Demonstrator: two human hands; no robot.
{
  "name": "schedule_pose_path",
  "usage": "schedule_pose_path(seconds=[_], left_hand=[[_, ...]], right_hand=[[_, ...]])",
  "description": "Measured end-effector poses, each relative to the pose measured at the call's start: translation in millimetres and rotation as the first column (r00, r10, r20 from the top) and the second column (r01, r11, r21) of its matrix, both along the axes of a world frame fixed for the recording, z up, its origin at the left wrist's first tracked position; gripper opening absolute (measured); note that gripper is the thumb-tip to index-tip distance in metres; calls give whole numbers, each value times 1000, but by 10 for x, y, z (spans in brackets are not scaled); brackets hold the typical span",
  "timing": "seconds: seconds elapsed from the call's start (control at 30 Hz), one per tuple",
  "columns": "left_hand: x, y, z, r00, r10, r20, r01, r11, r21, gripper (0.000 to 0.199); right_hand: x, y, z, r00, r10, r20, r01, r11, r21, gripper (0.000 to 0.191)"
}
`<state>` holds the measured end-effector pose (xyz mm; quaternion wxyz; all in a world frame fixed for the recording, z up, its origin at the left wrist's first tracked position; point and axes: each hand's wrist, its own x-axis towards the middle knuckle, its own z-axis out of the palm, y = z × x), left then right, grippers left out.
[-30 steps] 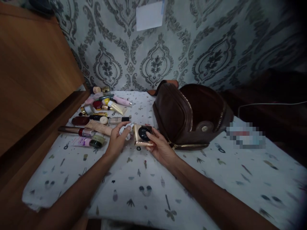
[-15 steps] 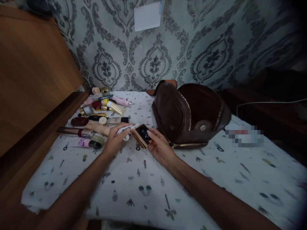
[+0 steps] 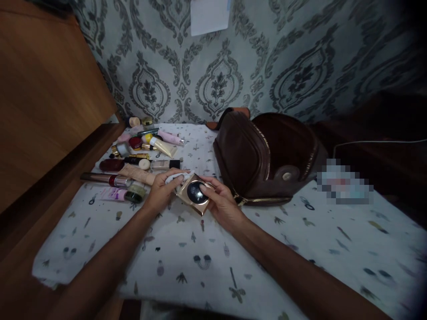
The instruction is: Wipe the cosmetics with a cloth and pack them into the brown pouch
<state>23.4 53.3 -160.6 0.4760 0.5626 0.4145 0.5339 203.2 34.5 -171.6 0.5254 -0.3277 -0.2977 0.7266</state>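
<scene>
My right hand (image 3: 225, 202) grips a square gold compact (image 3: 196, 192) with a round black centre, its thumb resting on the dark circle. A white cloth or wipe (image 3: 176, 178) is pinched in my left hand (image 3: 161, 189) and meets the compact's upper left edge. Both hands are closed and held above the patterned white sheet (image 3: 180, 253). Close by on the left lie a beige tube (image 3: 136, 174) and a foundation bottle (image 3: 162, 165) with a black cap. A brown leather bag (image 3: 243, 153) stands unzipped just beyond my right hand.
Several cosmetics spread over the left side, among them a cream tube (image 3: 163, 146), a pink tube (image 3: 171, 137), a small green jar (image 3: 135, 193) and a dark red oval case (image 3: 111, 166). A wooden panel (image 3: 50, 80) borders the left. Patterned wallpaper (image 3: 218, 82) rises behind.
The compact has been turned so that its round black face shows more fully towards me. The cloth stays at its edge in my left hand. The view has shifted slightly.
</scene>
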Motion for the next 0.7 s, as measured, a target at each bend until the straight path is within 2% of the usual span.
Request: schedule_pose_path(seconds=[0.1, 0.23, 0.3, 0.4, 0.53, 0.7], left_hand=[[-10, -12, 31, 1000, -25, -4, 25, 1000, 1, 23], [-13, -17, 51, 999, -52, 6, 52, 996, -73, 27], [3, -16, 57, 995, -74, 64, 83, 984, -155, 34], [52, -29, 87, 983, -72, 168, 124, 938, -324, 45], [130, -63, 145, 972, 20, 232, 87, 894, -440, 53], [177, -53, 117, 939, 167, 302, -21, 902, -432, 54]], right_hand=[[-2, 13, 3, 997, -79, -26, 78, 997, -20, 48], [-4, 36, -32, 988, -149, -43, 148, 988, -43, 53], [-5, 51, -61, 983, -176, -47, 173, 982, -77, 51], [-11, 68, -81, 980, -194, -44, 190, 977, -93, 48], [-16, 44, -24, 988, -132, -80, 130, 991, -32, 46], [-5, -39, 58, 994, 3, -109, -3, 1000, 4, 38]])
